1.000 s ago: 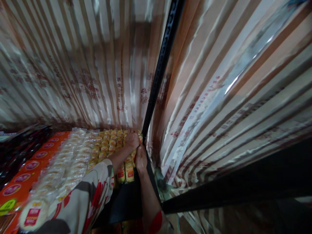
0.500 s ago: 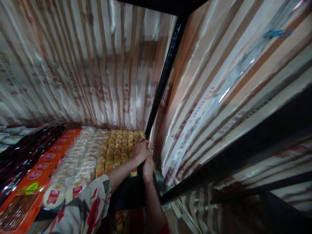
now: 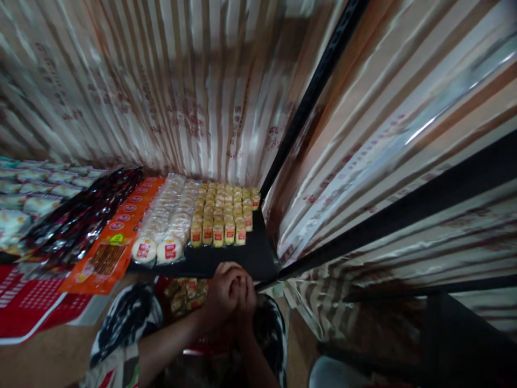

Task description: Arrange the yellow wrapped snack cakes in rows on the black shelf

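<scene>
My left hand (image 3: 223,291) and my right hand (image 3: 244,302) are pressed together just in front of the shelf's near edge. Their fingers are curled in, and whatever lies between them is hidden. Beyond them on the black shelf (image 3: 260,245) stand rows of small yellow-wrapped cakes (image 3: 218,231), packed close, with shorter rows toward the right. To their left, round white pastries in clear wrappers (image 3: 169,249) lie in two overlapping rows. Below my hands, a container of yellow-wrapped pieces (image 3: 183,296) shows partly between my knees.
Orange snack packets (image 3: 121,215), dark shiny packets (image 3: 86,221) and white packets (image 3: 40,202) fill the shelf's left side. A red basket (image 3: 28,307) sits at lower left. The black post (image 3: 307,108) and slanting rail (image 3: 363,215) frame the right corner, backed by striped plastic-covered sheeting (image 3: 181,81).
Both hands have drawn back from the shelf's rear right corner by the post to in front of its near edge. My view has shifted, showing more of the shelf's left side and my knees.
</scene>
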### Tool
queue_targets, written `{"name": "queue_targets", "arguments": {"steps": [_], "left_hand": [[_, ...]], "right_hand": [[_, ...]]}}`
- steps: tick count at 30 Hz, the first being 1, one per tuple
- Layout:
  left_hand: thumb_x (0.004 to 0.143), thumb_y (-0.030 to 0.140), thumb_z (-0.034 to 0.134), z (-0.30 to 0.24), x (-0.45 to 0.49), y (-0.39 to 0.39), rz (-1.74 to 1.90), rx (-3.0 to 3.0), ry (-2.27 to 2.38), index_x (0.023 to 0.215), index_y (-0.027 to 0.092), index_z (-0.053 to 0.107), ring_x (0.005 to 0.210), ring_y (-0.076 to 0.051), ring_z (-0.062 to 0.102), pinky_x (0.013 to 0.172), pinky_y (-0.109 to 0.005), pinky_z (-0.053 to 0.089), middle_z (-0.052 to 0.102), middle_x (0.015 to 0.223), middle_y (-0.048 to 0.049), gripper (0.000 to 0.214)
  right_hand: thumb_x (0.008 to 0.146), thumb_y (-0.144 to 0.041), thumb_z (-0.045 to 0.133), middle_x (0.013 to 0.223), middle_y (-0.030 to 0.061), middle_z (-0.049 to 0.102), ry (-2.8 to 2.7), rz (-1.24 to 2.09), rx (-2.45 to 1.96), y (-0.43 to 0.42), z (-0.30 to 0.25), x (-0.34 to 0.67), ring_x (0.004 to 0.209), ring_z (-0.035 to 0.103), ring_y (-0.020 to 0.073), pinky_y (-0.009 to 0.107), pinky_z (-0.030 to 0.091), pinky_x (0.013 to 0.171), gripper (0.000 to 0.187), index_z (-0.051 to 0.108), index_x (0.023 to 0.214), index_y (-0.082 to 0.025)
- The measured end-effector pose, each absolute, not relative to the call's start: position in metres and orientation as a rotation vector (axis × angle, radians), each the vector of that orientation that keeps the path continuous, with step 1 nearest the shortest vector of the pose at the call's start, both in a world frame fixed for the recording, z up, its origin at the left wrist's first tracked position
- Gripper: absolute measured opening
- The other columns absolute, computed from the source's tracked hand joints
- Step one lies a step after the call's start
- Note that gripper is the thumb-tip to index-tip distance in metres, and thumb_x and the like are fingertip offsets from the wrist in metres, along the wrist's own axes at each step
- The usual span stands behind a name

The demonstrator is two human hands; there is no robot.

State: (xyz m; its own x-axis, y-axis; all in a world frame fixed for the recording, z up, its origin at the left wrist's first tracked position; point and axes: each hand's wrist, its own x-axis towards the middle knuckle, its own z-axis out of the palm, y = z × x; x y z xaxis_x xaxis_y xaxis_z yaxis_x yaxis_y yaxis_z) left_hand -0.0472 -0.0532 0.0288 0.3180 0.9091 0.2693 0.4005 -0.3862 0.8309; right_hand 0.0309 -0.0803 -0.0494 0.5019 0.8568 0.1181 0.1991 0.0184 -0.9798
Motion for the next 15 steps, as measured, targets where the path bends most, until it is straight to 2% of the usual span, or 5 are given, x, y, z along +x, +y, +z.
{"name": "queue_targets", "arguments": {"steps": [3,9,12,15], "left_hand": [[0.076,0.009,0.038,0.001,-0.071,-0.078,0.81,1.826,1.322,0.092,0.016,0.063,0.095,-0.018,0.052,0.091,-0.034,0.041,0.061,0.098,-0.0078,0.031],[0.071,0.004,0.039,-0.065,-0.112,-0.094,0.317,1.586,1.559,0.106,0.009,0.059,0.106,-0.018,0.052,0.097,-0.029,0.037,0.06,0.109,-0.0124,0.041],[0.072,0.005,0.041,-0.083,-0.127,-0.093,0.262,1.608,1.589,0.11,0.011,0.058,0.109,-0.017,0.052,0.097,-0.027,0.036,0.059,0.113,-0.011,0.042],[0.073,0.005,0.043,-0.094,-0.135,-0.084,0.17,1.585,1.653,0.106,0.011,0.06,0.106,-0.018,0.054,0.094,-0.027,0.038,0.062,0.11,-0.0116,0.038]], "right_hand": [[0.084,-0.049,0.035,0.087,0.0081,0.067,-1.106,0.791,-1.628,-0.101,-0.073,0.02,0.081,0.06,0.0188,0.029,0.046,0.073,0.04,0.061,0.088,-0.019],[0.084,-0.023,0.038,0.098,0.0095,0.067,-1.598,1.204,-1.859,-0.102,-0.092,0.0,0.09,0.062,0.0183,0.027,0.042,0.083,0.028,0.062,0.097,-0.016],[0.084,-0.021,0.04,0.103,0.0127,0.066,-1.705,1.255,-1.954,-0.099,-0.099,-0.006,0.095,0.061,0.0206,0.029,0.042,0.084,0.029,0.06,0.104,-0.013],[0.087,-0.022,0.037,0.107,0.0128,0.064,-1.737,1.284,-1.972,-0.097,-0.105,-0.01,0.1,0.06,0.0208,0.029,0.042,0.085,0.031,0.059,0.108,-0.014]]}}
